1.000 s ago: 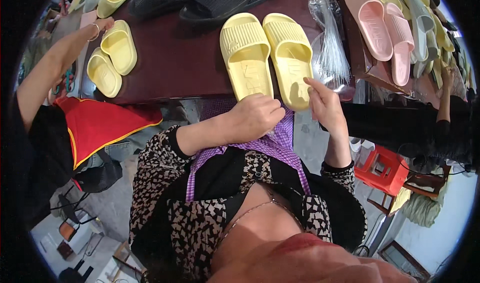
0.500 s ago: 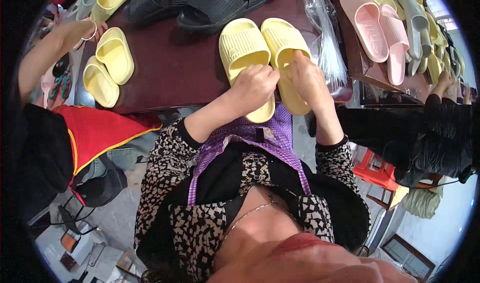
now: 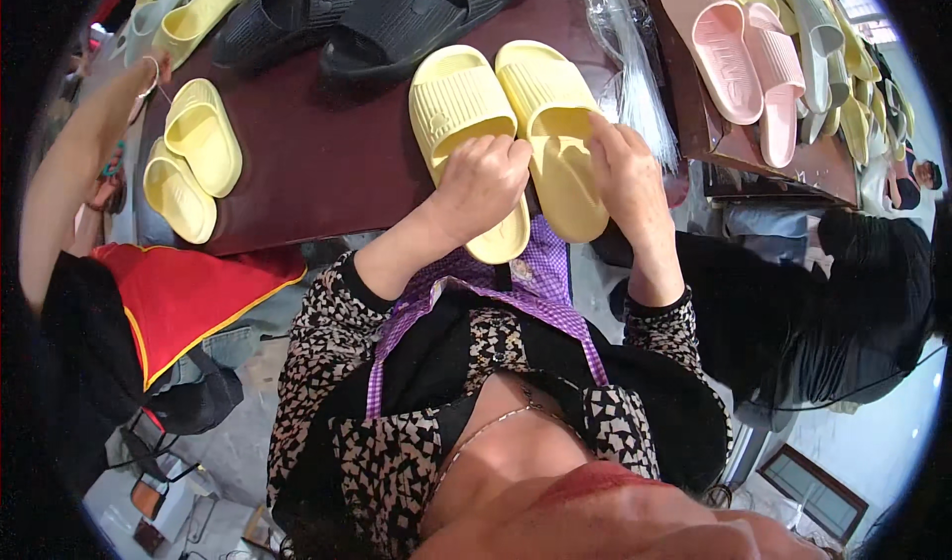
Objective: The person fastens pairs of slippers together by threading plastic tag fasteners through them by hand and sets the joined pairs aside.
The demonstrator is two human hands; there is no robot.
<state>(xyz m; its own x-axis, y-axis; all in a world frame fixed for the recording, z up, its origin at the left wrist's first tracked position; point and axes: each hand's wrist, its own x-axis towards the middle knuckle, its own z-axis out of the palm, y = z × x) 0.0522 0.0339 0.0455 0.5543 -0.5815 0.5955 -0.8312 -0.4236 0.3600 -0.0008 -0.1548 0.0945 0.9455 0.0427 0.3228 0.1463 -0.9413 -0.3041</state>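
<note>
Reaching farther over the yellow slippers (image 3: pixel 558 159), upper centre, than a second ago, my left hand (image 3: pixel 482 185) is balled, my right hand (image 3: pixel 632 175) half-curled; I cannot tell their grip.

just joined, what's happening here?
Someone in a purple checked apron is handling yellow slippers at a dark red table. The curled left hand is at the left slipper; the right hand is at the strap of the right slipper. Grip is unclear. Black slippers lie beyond; a co-worker's hand shows at left.
</note>
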